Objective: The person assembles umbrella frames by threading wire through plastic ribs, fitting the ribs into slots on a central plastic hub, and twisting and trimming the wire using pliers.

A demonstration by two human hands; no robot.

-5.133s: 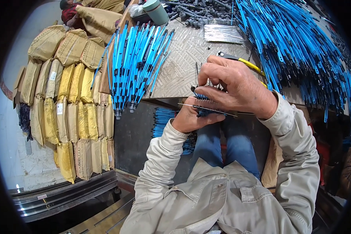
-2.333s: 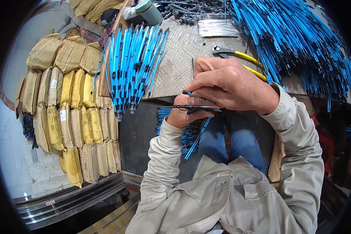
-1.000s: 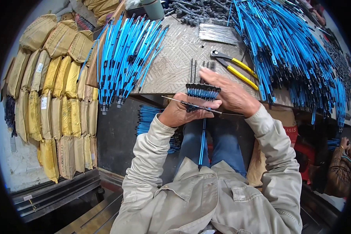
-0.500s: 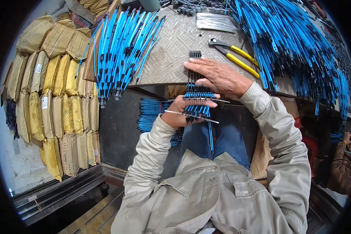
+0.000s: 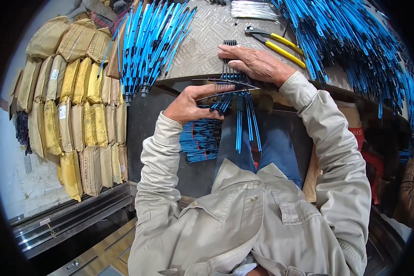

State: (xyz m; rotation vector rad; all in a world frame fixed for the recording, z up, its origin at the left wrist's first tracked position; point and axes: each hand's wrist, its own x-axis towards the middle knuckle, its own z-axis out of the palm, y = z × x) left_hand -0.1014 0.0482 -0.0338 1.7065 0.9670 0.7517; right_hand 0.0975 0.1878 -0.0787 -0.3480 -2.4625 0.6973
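Slim, glossy blue-and-black strips (image 5: 240, 102), bundled over edge of worktop (image 5: 198, 60), crossed by thin wires (image 5: 252, 86), clasped near upper end in right grip (image 5: 257, 65). Left grip (image 5: 192, 102) half-spread beside hidden middles; can't tell if holding.

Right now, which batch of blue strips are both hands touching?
The small bunch spanning the left hand and right hand, crossed by thin rods. The wide left fan, big right heap and lower stack lie apart from both.

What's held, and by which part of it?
The rods, by their black far ends, in the right hand; whether the left hand grips is unclear.
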